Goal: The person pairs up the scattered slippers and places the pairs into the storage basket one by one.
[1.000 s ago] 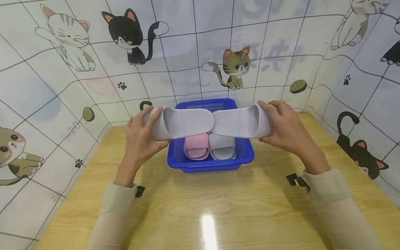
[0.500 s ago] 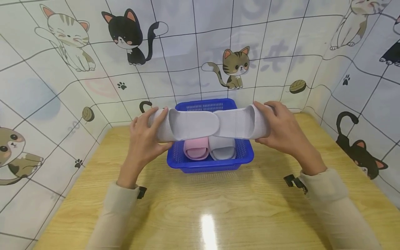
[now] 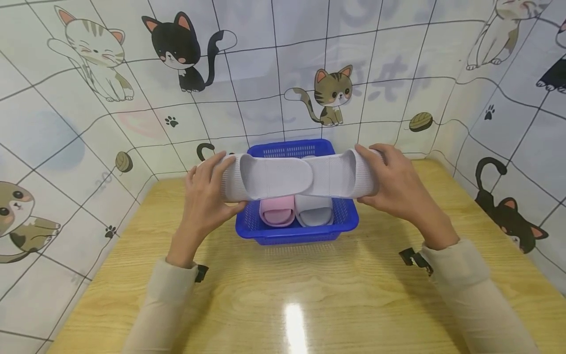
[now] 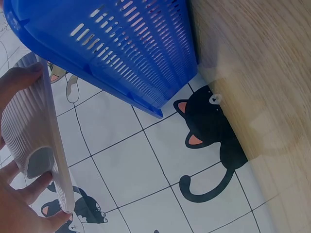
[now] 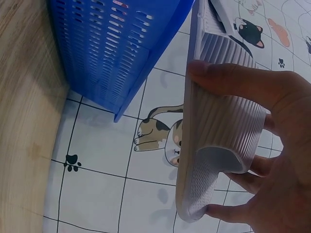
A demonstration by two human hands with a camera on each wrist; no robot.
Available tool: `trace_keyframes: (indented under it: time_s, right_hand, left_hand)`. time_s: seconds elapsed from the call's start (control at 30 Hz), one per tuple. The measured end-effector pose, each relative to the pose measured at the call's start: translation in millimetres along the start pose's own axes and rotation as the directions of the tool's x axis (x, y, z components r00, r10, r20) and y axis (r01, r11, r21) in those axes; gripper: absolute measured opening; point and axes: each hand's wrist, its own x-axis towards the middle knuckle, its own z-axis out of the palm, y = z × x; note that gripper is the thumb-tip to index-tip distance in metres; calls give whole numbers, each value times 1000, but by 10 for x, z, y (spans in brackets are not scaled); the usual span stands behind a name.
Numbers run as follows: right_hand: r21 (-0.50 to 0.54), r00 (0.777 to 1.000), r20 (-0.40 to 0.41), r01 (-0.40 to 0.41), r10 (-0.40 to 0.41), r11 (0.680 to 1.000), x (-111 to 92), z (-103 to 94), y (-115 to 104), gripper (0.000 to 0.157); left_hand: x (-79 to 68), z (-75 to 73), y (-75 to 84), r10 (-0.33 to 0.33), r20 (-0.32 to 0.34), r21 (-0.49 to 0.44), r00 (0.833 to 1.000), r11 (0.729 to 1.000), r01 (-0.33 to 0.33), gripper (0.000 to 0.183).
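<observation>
Two pale grey-white slippers are held up level above a blue basket (image 3: 296, 237), their heels meeting in the middle. My left hand (image 3: 203, 196) grips the left slipper (image 3: 276, 178) around its ribbed strap end. By its strap the right slipper (image 3: 329, 174) is gripped in my right hand (image 3: 391, 184). The left slipper's heel overlaps in front of the right one's. Below them in the basket lie a pink slipper (image 3: 277, 211) and a grey slipper (image 3: 315, 210), partly covered by the held pair. The right wrist view shows the thumb (image 5: 218, 80) pressed along the sole's edge.
The basket stands on a wood-grain table (image 3: 292, 285) near the back wall (image 3: 247, 73), which is covered with a cat-print sheet. Similar sheets rise on the left and right sides. Black straps (image 3: 415, 259) show at the wrists.
Both hands have moved slightly inward, bringing the slippers closer, so the left heel now overlaps more of the right one. The basket and the slippers inside have stayed put.
</observation>
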Motion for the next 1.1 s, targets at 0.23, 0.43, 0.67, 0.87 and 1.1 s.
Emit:
trace_keyframes:
  time_s: [0.23,0.43,0.67,0.87,1.1]
  right_hand:
    - [9,999,-24,26,-26,1000,1,20,-13,114]
    - [17,999,-34,36,-35,999,-4,41,-21,115]
    - [16,999,-35,36,-35,999,-6,46,-41,115]
    - [19,998,-46,50,-49,999,-5,57,-54,116]
    - [25,996,-65,65,-64,998,-5,64,-67,115]
  left_hand:
    - [2,0,21,1,-3,4,1000,1000,-1,111]
    - [5,-7,51,14,-6,11,1000,1000,-14,111]
    - [12,-13,84,35,-14,22,999,999,-34,111]
    - [6,-12,108,31,-8,26,999,999,-30,110]
    - [3,-10,133,26,-6,36,1000,999,-25,109]
